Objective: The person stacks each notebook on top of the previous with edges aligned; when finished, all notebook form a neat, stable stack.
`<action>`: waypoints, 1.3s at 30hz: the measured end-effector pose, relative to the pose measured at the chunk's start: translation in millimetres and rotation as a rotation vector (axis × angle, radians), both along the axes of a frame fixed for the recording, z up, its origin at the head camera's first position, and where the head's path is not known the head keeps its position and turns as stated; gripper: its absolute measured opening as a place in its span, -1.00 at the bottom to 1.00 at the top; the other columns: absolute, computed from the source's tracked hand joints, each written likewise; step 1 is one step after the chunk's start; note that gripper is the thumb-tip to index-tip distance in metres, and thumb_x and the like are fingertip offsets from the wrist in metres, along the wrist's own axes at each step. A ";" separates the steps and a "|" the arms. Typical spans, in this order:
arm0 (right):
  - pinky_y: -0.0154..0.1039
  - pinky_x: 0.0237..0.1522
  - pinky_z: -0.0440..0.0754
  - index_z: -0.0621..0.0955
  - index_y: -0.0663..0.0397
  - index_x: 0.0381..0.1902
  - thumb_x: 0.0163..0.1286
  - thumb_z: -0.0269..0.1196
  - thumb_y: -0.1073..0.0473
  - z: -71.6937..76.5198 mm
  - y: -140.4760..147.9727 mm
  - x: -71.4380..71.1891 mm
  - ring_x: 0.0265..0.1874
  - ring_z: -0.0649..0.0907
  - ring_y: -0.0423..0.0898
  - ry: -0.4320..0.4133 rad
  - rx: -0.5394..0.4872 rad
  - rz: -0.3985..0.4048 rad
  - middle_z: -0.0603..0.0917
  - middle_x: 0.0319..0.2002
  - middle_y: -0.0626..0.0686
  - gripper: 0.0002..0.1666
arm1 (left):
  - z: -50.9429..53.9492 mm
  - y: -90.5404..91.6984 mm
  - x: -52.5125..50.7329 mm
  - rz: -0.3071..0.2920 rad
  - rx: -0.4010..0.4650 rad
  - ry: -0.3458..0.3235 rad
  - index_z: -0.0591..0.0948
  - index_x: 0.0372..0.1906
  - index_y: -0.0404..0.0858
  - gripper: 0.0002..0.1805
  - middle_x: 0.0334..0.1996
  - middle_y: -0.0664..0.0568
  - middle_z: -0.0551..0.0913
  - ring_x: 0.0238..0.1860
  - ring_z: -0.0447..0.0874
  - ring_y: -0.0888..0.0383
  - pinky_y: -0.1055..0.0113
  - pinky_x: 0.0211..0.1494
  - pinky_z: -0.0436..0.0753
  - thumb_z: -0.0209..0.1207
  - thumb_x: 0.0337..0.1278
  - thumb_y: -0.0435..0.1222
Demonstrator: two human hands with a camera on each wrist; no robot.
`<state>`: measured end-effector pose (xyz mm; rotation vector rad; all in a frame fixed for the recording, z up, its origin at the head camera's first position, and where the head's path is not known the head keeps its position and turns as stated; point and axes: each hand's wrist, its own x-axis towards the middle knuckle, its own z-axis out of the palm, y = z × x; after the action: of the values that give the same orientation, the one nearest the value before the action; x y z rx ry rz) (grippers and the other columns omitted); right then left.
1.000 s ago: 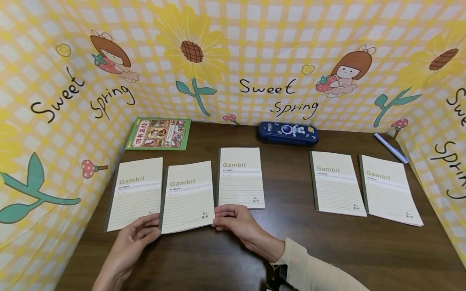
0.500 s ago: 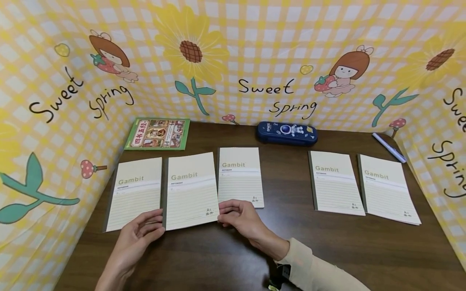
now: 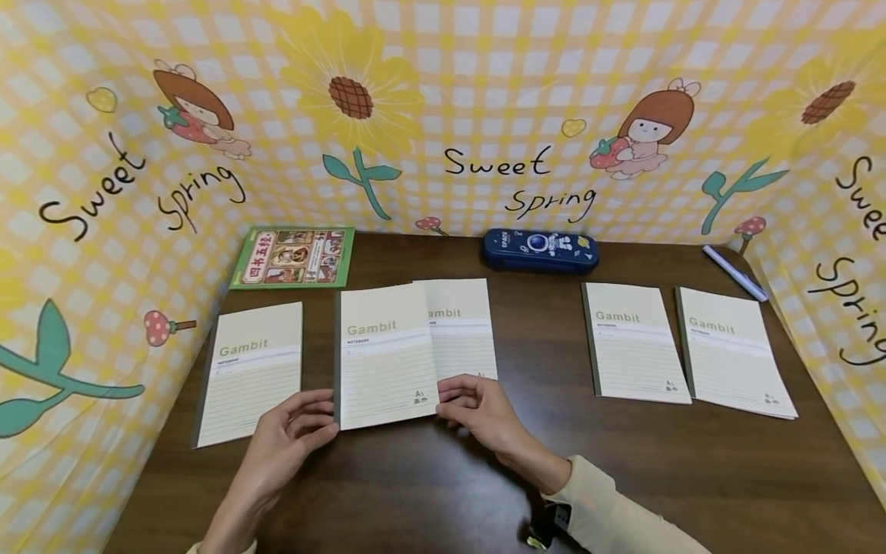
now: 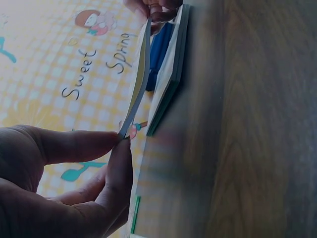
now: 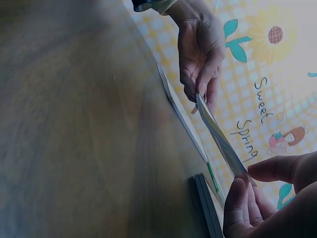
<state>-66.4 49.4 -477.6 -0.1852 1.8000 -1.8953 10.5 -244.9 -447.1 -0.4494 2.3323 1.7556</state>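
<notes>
Between both hands a cream Gambit notebook point(image 3: 384, 369) is held up off the table, its dark spine on the left. My left hand point(image 3: 291, 438) pinches the lower spine corner between thumb and fingers, and my right hand point(image 3: 484, 412) pinches the lower right edge. The wrist views show the notebook point(image 4: 140, 79) edge-on and slightly bent, apart from the tabletop. Behind it lies another notebook point(image 3: 467, 331), its left part hidden by the held one; in the left wrist view this looks like a stack of more than one. One more notebook point(image 3: 249, 377) lies at the left.
Two groups of Gambit notebooks, one point(image 3: 637, 346) and another point(image 3: 737, 354), lie on the right. A green-edged picture book point(image 3: 294, 258), a dark blue pencil case point(image 3: 540, 251) and a pale pen point(image 3: 735, 273) lie along the back. Patterned cloth point(image 3: 401, 77) walls the table's sides.
Both hands have carried the notebook to the right and a little up, away from the left notebook. It now overlaps the middle notebook in the head view.
</notes>
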 end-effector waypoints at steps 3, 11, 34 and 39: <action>-0.36 -0.32 0.71 0.62 0.48 0.13 0.33 0.36 0.41 -0.5 5.4 -1.9 -0.35 0.73 -0.23 0.004 0.002 -0.007 0.76 -0.11 0.26 -0.58 | -0.2 4.8 -5.3 -0.016 -0.004 0.021 0.52 0.37 -0.36 -0.42 0.16 -0.24 0.64 -0.04 0.73 0.25 0.48 -0.05 0.71 0.38 0.25 -0.45; -0.34 -0.32 0.72 0.63 0.46 0.13 0.34 0.35 0.40 -0.1 21.9 -7.4 -0.36 0.74 -0.20 0.054 0.045 -0.051 0.74 -0.08 0.40 -0.59 | -2.1 19.4 -22.6 -0.055 -0.007 0.031 0.54 0.34 -0.35 -0.44 0.14 -0.27 0.64 -0.09 0.72 0.31 0.48 -0.06 0.70 0.37 0.23 -0.48; -0.37 -0.28 0.73 0.62 0.48 0.14 0.34 0.34 0.43 0.4 60.1 -17.9 -0.35 0.72 -0.23 0.083 0.161 -0.184 0.73 -0.06 0.39 -0.58 | -17.1 58.4 -60.0 -0.129 -0.038 0.078 0.61 0.26 -0.33 -0.51 0.08 -0.25 0.69 -0.02 0.77 0.02 0.48 -0.06 0.69 0.36 0.21 -0.50; -0.37 -0.30 0.72 0.64 0.46 0.12 0.33 0.35 0.43 -3.1 65.2 -20.0 -0.36 0.71 -0.20 0.089 0.197 -0.203 0.74 -0.09 0.35 -0.60 | -21.6 65.3 -63.9 -0.137 -0.058 0.090 0.62 0.25 -0.33 -0.52 0.06 -0.24 0.69 -0.04 0.78 0.01 0.48 -0.06 0.69 0.36 0.20 -0.50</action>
<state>-86.4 114.6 -480.7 -0.0175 2.1226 -1.8532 -53.4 -179.6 -468.7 -0.2179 2.4167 1.6828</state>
